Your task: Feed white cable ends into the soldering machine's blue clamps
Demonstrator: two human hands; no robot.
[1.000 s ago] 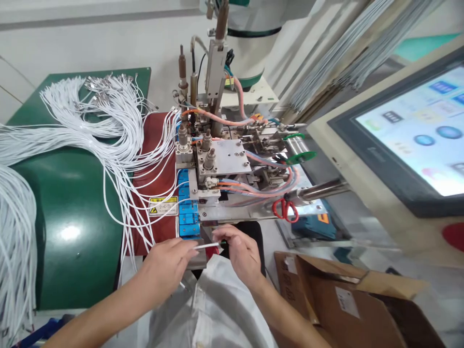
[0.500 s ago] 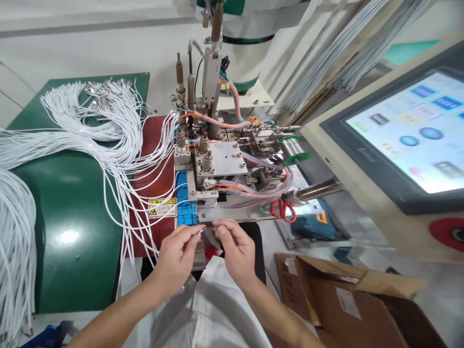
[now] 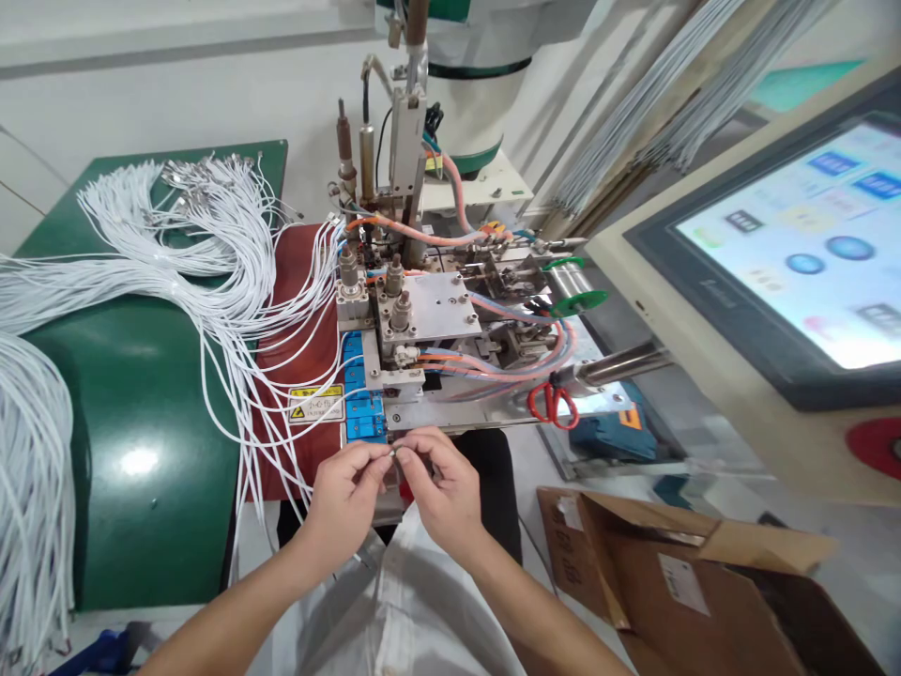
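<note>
My left hand (image 3: 346, 496) pinches a thin white cable (image 3: 391, 453) close to its end, between thumb and forefinger. Meeting it from the right, my right hand (image 3: 445, 493) has its thumb and forefinger closed at the tip of that same cable. The tip itself is small and mostly covered by fingers. Just beyond my hands is a row of blue clamp blocks (image 3: 364, 413) on a bench machine (image 3: 440, 305), with white cables running into it from the left. Many more white cables (image 3: 165, 272) lie bundled on the green table.
The green table (image 3: 155, 526) is at the left, with a red-brown mat (image 3: 282, 352) and a warning label beside the machine. Red-handled scissors (image 3: 554, 406) and a wire spool (image 3: 572, 287) sit right of it. A touchscreen (image 3: 809, 244) overhangs the right side, above an open cardboard box (image 3: 676, 582).
My right hand has moved left, so its fingertips now meet those of my left hand at the cable end. Before, a small gap separated them. The view has shifted slightly.
</note>
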